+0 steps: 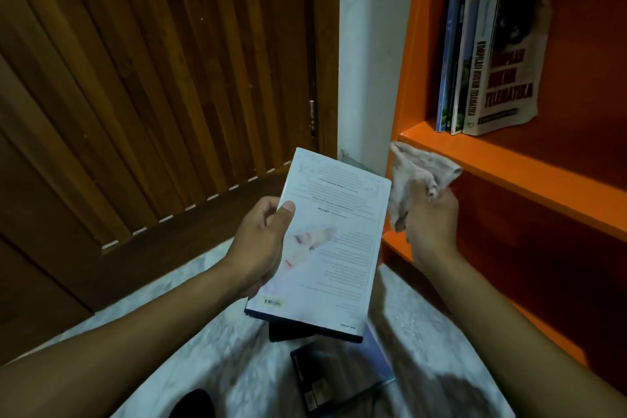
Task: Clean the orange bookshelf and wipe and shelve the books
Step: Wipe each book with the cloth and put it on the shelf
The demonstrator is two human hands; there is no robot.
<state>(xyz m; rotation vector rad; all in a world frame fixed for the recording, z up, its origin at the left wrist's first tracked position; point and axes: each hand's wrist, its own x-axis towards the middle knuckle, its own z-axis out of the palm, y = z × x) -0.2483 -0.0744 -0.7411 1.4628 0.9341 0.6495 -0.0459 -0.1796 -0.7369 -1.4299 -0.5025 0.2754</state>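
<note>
Gripping a pale book [330, 241] along its left edge with the left hand [263, 248]: thumb laid flat across the cover near the upper left, remaining fingers curled out of sight beneath. Bunching a crumpled grey cloth [419, 180] in the right hand [432, 226], fingers closed round its lower folds, loose corners fanning up and to the left, just beside the book's upper right corner. Whether cloth and book touch cannot be told.

Held in mid-air, between the wooden slatted door [152, 78] and the orange bookshelf [509, 159], above the pale floor [217, 343]. Long axis running away from the body, tilted a little to the right at the far end; back cover up, with faint lines of text and a barcode sticker at the near left corner; dark lower edge towards the body. Right long edge level with the bookcase's front edge.

Lying on the floor below and partly hidden by the held volume: dark books [325, 380], one overlapping another. Standing upright on the upper shelf, spines outward, pressed together at the left end: a small row of shelved books [481, 61], the outermost leaning slightly, its worn cover reading "Kompilasi Hukum Telematika".
</note>
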